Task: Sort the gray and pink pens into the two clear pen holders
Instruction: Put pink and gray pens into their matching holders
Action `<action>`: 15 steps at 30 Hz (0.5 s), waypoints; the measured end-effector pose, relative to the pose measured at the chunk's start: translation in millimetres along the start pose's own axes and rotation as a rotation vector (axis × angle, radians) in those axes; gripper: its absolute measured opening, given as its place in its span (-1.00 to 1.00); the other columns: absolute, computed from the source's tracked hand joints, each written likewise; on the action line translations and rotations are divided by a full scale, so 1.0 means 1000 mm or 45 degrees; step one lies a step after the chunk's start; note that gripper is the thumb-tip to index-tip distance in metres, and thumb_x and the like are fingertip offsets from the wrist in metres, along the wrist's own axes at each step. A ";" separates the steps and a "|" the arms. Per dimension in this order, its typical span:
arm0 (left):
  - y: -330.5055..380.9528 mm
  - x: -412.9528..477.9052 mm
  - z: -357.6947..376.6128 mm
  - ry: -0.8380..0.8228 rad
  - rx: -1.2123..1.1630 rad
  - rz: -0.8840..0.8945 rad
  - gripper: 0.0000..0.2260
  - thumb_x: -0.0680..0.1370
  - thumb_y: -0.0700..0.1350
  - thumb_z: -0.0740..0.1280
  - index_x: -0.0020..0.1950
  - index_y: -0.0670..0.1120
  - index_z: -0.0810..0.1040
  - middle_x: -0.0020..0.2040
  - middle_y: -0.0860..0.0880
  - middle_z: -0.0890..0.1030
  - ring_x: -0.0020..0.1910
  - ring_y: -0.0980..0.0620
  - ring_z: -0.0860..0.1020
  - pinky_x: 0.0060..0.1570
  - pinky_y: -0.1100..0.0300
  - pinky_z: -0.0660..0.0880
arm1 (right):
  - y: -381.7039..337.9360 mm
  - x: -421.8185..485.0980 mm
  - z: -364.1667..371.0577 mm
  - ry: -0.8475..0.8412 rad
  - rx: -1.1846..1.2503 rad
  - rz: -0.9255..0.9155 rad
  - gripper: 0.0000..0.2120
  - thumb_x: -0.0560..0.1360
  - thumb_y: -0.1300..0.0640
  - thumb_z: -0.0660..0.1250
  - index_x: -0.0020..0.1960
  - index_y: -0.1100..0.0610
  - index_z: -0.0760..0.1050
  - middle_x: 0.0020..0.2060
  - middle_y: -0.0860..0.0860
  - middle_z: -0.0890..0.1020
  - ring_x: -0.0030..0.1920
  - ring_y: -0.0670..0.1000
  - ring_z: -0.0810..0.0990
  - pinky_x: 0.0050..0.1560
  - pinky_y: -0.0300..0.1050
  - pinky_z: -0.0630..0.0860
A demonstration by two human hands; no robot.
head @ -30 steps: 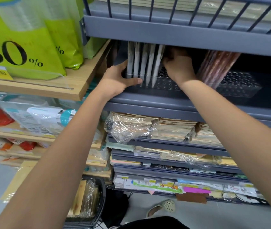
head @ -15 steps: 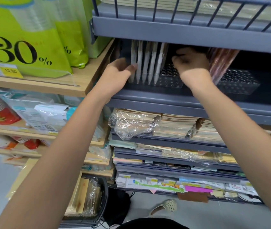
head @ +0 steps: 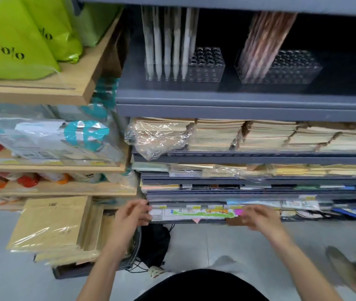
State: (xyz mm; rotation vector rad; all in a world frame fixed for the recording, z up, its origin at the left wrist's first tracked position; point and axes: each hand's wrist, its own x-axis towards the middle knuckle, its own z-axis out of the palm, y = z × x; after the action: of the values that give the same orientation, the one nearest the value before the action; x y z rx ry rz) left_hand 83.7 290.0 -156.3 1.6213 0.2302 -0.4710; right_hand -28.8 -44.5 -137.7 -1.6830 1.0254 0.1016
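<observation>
Now, with my left hand (head: pixel 133 213) and right hand (head: pixel 257 216) low, loosely curled and empty, I'd just check the gray pens (head: pixel 168 44) in the left pen holder (head: pixel 207 66) and pink pens (head: pixel 263 44) in the right pen holder (head: pixel 296 68), near the gray shelf (head: pixel 237 94)'s front edge, stand unmixed.

head view | single camera | faces forward-down at gray shelf (head: pixel 246 101) | hands low in frame
</observation>
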 end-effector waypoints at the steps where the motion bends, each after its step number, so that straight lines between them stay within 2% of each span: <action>1: -0.030 -0.002 0.003 -0.017 0.051 -0.153 -0.87 0.63 -0.17 0.31 0.09 -0.18 0.62 -0.02 -0.23 0.71 -0.20 -0.11 0.69 -0.18 0.09 0.63 | 0.036 0.003 -0.001 -0.010 -0.027 0.124 -0.90 0.56 0.26 0.34 0.01 0.24 0.61 -0.12 0.19 0.69 -0.20 0.11 0.62 -0.23 -0.12 0.50; 4: -0.099 -0.019 0.017 -0.068 0.144 -0.479 -0.84 0.64 -0.20 0.30 0.14 -0.26 0.59 -0.07 -0.21 0.71 -0.23 -0.12 0.68 -0.21 0.06 0.61 | 0.122 0.000 -0.016 0.013 -0.031 0.439 -0.84 0.56 0.26 0.32 0.05 0.34 0.59 -0.26 0.14 0.62 -0.28 0.09 0.54 -0.27 -0.12 0.42; 7: -0.131 -0.045 0.039 -0.091 0.209 -0.635 -0.84 0.65 -0.19 0.29 0.13 -0.27 0.58 -0.09 -0.19 0.70 -0.30 -0.08 0.66 -0.37 0.17 0.58 | 0.178 -0.013 -0.041 -0.006 -0.040 0.617 -0.86 0.56 0.20 0.34 -0.03 0.28 0.61 -0.28 0.12 0.65 -0.29 0.09 0.60 -0.23 -0.13 0.50; 11: -0.147 -0.075 0.082 -0.169 0.337 -0.648 -0.86 0.64 -0.18 0.30 0.10 -0.24 0.56 -0.15 -0.13 0.72 -0.25 -0.09 0.65 -0.25 0.14 0.54 | 0.219 -0.030 -0.086 -0.016 0.007 0.651 -0.89 0.52 0.24 0.34 -0.11 0.27 0.61 -0.30 0.13 0.65 -0.29 0.08 0.59 -0.24 -0.12 0.52; 15: -0.153 -0.105 0.135 -0.203 0.453 -0.592 -0.91 0.63 -0.27 0.26 0.02 -0.22 0.56 -0.27 -0.07 0.70 -0.34 -0.05 0.63 -0.32 0.17 0.51 | 0.251 -0.043 -0.138 0.005 0.065 0.650 -0.88 0.54 0.25 0.33 -0.11 0.29 0.60 -0.27 0.16 0.64 -0.28 0.09 0.57 -0.27 -0.14 0.49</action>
State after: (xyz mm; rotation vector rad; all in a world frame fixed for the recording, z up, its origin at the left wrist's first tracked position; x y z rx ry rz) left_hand -96.3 188.0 -254.4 1.8658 0.4246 -1.0403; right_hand -279.6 -137.4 -248.6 -1.3427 1.4287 0.4008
